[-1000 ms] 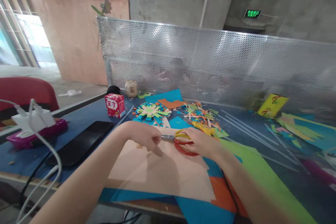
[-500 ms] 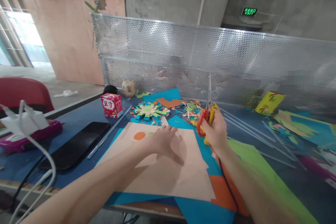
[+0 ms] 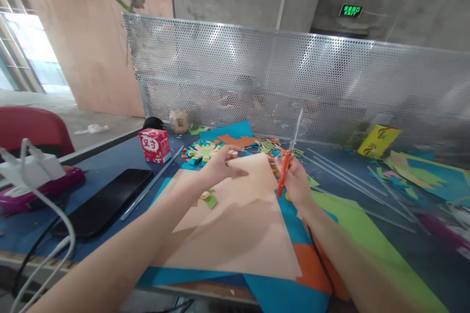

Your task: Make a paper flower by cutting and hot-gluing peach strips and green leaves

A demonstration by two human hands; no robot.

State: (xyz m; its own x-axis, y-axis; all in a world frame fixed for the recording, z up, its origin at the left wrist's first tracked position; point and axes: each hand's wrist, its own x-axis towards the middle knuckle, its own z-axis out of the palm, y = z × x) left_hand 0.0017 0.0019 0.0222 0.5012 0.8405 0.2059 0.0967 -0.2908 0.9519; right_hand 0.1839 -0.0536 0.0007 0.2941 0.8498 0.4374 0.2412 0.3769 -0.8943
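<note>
A pale peach sheet of paper (image 3: 235, 234) lies in front of me, its far part lifted and bent up. My left hand (image 3: 222, 164) pinches the raised far edge between thumb and fingers. My right hand (image 3: 296, 183) is closed around a pair of scissors (image 3: 284, 173) with orange handles, the blades pointing up and away. The fingertips of that hand are close to the sheet's far right corner; whether they touch it I cannot tell. Small green paper pieces (image 3: 210, 200) rest on the sheet. Left of the raised edge lies a layered paper flower (image 3: 201, 150), partly behind my left hand.
Blue paper (image 3: 290, 298), orange paper (image 3: 314, 264) and green paper (image 3: 352, 225) lie under and beside the sheet. At left are a black phone (image 3: 106, 200), a red box (image 3: 154, 145) and a white cable (image 3: 69, 210). A perforated metal screen (image 3: 205, 58) closes off the table's back.
My left hand has gone from lying on the sheet to lifting its far edge. The scissors have turned in my right hand. The orange disc on the sheet is out of sight.
</note>
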